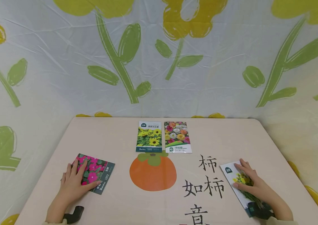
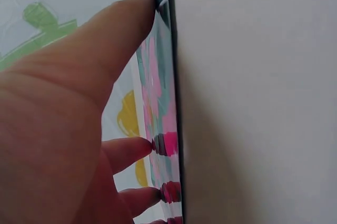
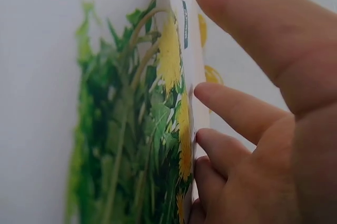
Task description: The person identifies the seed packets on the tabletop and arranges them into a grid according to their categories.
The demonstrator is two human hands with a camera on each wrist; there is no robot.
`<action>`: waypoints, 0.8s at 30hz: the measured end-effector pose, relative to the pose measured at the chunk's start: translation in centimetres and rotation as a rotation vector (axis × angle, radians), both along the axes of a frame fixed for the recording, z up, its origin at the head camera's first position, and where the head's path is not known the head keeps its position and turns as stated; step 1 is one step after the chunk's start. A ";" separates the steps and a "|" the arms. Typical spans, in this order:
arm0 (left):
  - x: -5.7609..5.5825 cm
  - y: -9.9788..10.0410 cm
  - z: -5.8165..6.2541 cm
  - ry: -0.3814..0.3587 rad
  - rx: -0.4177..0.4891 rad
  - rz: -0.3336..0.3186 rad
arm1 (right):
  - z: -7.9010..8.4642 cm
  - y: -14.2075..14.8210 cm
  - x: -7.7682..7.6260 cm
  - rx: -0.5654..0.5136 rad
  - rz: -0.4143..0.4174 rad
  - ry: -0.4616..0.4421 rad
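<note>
My left hand (image 1: 73,181) rests with spread fingers on a packet with pink flowers (image 1: 92,177), at the left of the table. Its thumb (image 2: 129,16) lies on the packet's dark green end, and other fingertips touch the glossy face. At the right, my right hand (image 1: 255,184) lies over a white packet with yellow dandelions (image 1: 230,175). Thumb and fingers are spread and fairly straight across that packet. In the right wrist view the dandelion picture (image 3: 121,119) fills the left half, the fingertips being at the packet's far side.
Two flat packets lie side by side at the table's back: yellow sunflowers (image 1: 149,137) and mixed roses-like blooms (image 1: 177,137). The pale table (image 1: 114,131) has a printed orange persimmon (image 1: 153,172) and black characters (image 1: 207,164). Flower-printed cloth (image 1: 215,87) hangs behind and beside it.
</note>
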State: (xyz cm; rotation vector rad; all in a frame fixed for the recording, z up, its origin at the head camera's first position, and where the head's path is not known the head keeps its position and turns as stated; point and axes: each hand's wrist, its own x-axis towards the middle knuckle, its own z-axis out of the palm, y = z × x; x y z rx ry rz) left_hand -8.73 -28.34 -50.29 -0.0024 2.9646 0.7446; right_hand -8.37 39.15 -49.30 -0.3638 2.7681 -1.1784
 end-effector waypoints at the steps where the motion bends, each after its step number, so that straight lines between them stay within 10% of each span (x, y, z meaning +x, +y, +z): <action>1: 0.0 0.0 0.0 0.001 -0.001 -0.002 | -0.1 0.0 0.0 -0.004 0.002 0.005; 24: -0.1 0.2 0.0 0.001 -0.001 -0.041 | -0.2 0.0 0.1 -0.031 0.008 0.040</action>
